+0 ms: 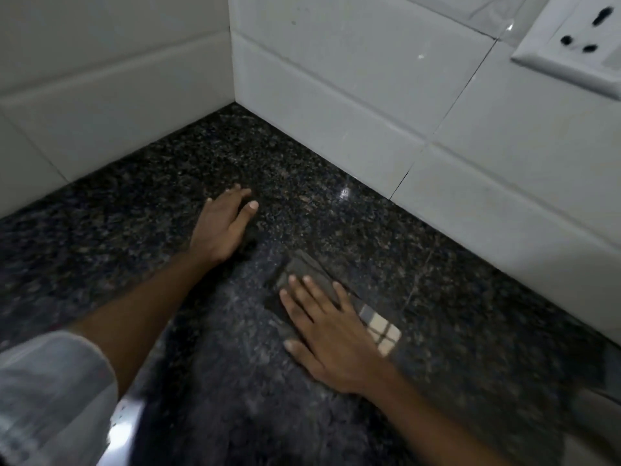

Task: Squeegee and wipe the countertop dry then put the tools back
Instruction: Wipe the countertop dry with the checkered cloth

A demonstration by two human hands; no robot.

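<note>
The wiping looks to be in hand, with the right hand point(331, 334) pressing flat-fingered on a dark cloth point(304, 269) on the granite countertop point(336, 213), the left hand point(221, 223) spread open nearby, though blur hides any wetness left.

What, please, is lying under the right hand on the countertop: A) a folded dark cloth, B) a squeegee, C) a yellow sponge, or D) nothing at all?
A: the right hand lies flat, fingers straight, on a folded dark cloth that shows past its fingertips on the countertop.
</note>
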